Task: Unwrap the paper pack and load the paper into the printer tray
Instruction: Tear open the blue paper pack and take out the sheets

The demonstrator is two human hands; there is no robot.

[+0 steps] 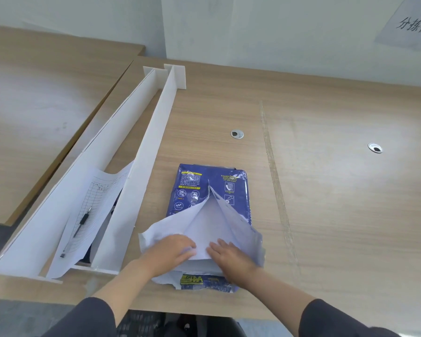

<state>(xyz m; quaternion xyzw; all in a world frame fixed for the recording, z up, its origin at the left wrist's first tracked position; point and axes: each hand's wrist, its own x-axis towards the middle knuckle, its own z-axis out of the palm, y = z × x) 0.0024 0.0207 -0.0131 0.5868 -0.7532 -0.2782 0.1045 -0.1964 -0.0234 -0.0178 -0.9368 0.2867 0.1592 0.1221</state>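
Note:
A blue paper pack (192, 188) lies on the wooden desk (326, 190), near its front edge. Its wrapper is torn open along the middle seam, and the two flaps are spread apart over the near half. White sheets (204, 222) show in the gap. My left hand (170, 249) presses on the left flap (156, 232). My right hand (229, 256) lies on the white paper and against the right flap (248, 237). Whether the fingers pinch the wrapper is hard to tell. No printer tray is in view.
A long white divider frame (141, 171) stands to the left of the pack. A printed form (93, 210) with a black pen (78, 227) on it lies between its walls. Two cable grommets (237, 134) (375, 147) sit further back. A wall with a paper sign (411, 23) closes off the far side.

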